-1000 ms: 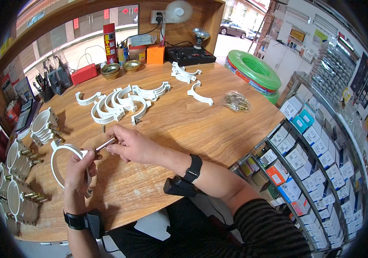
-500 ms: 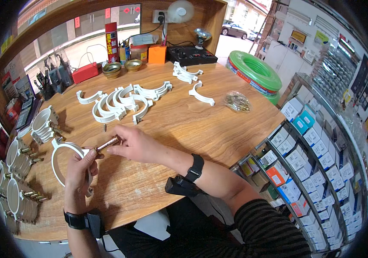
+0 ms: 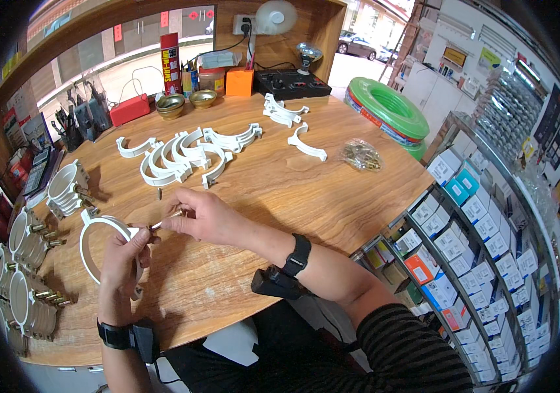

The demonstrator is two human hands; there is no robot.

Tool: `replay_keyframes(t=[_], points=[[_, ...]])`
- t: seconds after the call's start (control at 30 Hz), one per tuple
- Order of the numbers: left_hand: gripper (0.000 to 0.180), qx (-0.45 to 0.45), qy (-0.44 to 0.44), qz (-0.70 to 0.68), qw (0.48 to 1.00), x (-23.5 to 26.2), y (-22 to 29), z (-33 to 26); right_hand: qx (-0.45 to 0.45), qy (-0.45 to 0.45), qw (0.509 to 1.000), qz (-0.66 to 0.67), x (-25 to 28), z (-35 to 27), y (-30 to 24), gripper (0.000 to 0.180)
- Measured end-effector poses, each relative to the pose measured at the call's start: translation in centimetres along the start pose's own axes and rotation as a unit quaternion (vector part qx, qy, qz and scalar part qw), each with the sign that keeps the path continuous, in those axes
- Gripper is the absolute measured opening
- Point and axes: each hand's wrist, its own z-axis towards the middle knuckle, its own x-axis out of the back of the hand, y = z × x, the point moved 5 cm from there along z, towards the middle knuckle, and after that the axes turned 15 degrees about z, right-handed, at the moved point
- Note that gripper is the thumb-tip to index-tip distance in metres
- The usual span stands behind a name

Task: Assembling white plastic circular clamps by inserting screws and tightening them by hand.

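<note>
1. Head view: our left hand (image 3: 121, 261) pinches the right side of a white, round, plastic ring (image 3: 84, 247), toward 3 o'clock of its rim. Whether the ring touches the brown wooden table (image 3: 332, 196), we cannot tell.
2. Our right hand (image 3: 201, 219) has its fingers closed around a slim, shiny, copper-coloured metal piece (image 3: 156, 226). Its thin end points to the left thumb, at about 2 o'clock of the ring. Our hands are near each other, with this short metal between.
3. We judge that the step is turning the metal piece at the ring; the meeting place is hidden by our fingers.
4. To do it well, we should hold the metal straight with its seat, so that no thread goes crooked.
5. Our left grip should be firm but gentle, because thin plastic may bend.
6. We should turn little by little, and stop when resistance rises.
7. One small, dark, narrow screw (image 3: 159, 194) lies at 1 o'clock from the ring; our right hand should not sweep it away.
</note>
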Motion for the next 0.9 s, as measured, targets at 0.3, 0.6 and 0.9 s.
replay_keyframes(t=[0.3,0.6,0.9], points=[[0.02,0.01,-0.012,-0.028,0.999,0.0,0.1,-0.1,0.059,-0.008,0.997,-0.058,0.2,-0.5,-1.7,0.018],[0.019,0.019,-0.001,-0.059,0.998,0.3,-0.1,0.1,0.227,0.05,0.97,-0.076,0.3,-0.6,-2.3,0.019],[0.019,0.007,-0.015,-0.004,1.0,-0.1,0.6,-0.6,0.029,0.007,0.993,-0.116,0.2,-0.5,-1.8,0.019]])
